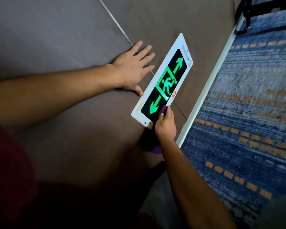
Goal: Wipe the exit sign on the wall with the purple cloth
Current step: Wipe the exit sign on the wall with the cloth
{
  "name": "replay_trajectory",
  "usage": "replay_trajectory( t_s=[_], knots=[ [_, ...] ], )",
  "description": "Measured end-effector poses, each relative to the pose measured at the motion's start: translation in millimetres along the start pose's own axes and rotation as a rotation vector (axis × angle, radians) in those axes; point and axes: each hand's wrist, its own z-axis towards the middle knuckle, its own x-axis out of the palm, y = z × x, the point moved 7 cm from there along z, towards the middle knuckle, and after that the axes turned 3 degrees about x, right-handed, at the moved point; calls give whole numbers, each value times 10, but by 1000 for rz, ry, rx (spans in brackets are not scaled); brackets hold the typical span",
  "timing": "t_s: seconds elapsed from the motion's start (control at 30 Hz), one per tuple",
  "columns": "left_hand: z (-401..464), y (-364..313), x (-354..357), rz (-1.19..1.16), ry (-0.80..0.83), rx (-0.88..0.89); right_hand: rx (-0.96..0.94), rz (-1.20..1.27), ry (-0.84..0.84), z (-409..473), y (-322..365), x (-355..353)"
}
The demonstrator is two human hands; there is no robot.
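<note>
Right hand (166,125) is on the purple cloth (163,111), fingers (168,111) curled tight around the bunched fabric, pressing it against the near end of the exit sign (163,80), right by the lower green arrow (154,107). A loose tail of the cloth hangs out below the wrist, showing purple just beside the forearm.

The sign sits low on the brown wall (72,38), close above the pale skirting board (210,90), its white frame running along the wall and its black face lit with a green running-figure pictogram (167,84) and an arrow at each end. A small red sticker (174,94) sits on the frame's lower edge, near the middle. Yellowish marks show on the frame's near corner.

Left hand (133,68) lies flat on the wall just above the sign, fingers spread wide, holding nothing, thumb tip touching or very nearly touching the frame's upper edge.

Below the skirting, blue carpet (246,121) with orange dashes. At the far top corner, dark legs (248,14) of some piece of furniture stand on the carpet.
</note>
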Motion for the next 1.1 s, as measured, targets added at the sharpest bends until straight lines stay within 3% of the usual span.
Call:
replay_trajectory(
  t_s=[0.4, 0.67, 0.9, 1.1],
  knots=[
    [-3, 12, 12, -24, 13, -23, 3, -61, -40, -608, -168, 188],
    [35, 3, 35, -35, 4, -31, 26, -51, -13, -316, -84, 85],
    [75, -3, 14, -26, 4, -41, 74, 1, -48, -668, -98, 189],
    [67, -10, 13, -46, 14, -52, -22, 42, -105, -1015, 30, 230]
  ],
)
